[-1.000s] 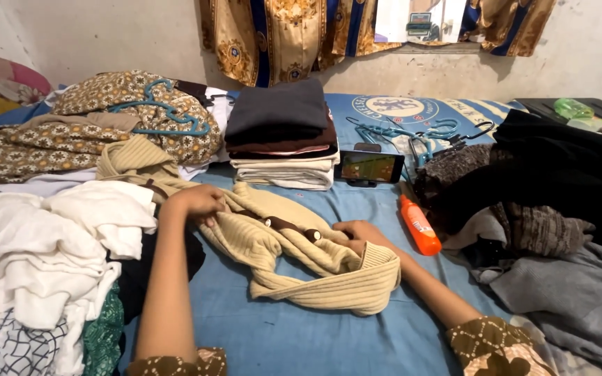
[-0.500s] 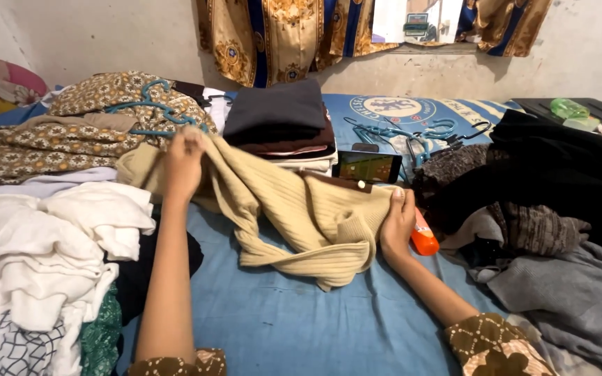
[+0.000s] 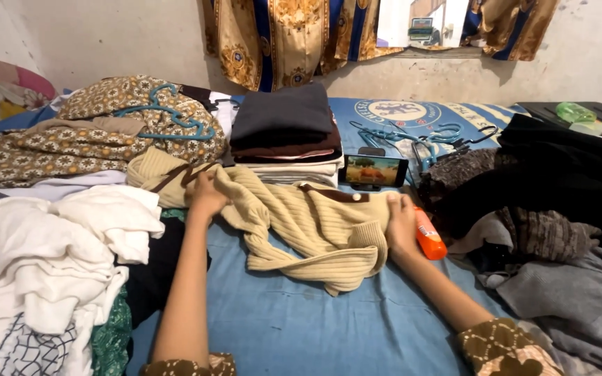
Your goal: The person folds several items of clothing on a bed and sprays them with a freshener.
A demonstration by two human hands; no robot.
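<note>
Sweater (image 3: 301, 223) of ribbed cream knit lies across the blue bed (image 3: 294, 327) with its long axis running left to right, straight ahead between both arms. Left hand (image 3: 207, 195) pinches a bunch of the knit at its far-left end, while right hand (image 3: 400, 226) clamps the folded right edge, just beside an orange bottle (image 3: 428, 233). Each hand sits at its own end, neither nearer the middle.

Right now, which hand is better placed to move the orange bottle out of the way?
Right. The right hand grips the sweater edge right beside the orange bottle; the left hand holds the sweater's far side, across the garment.
</note>
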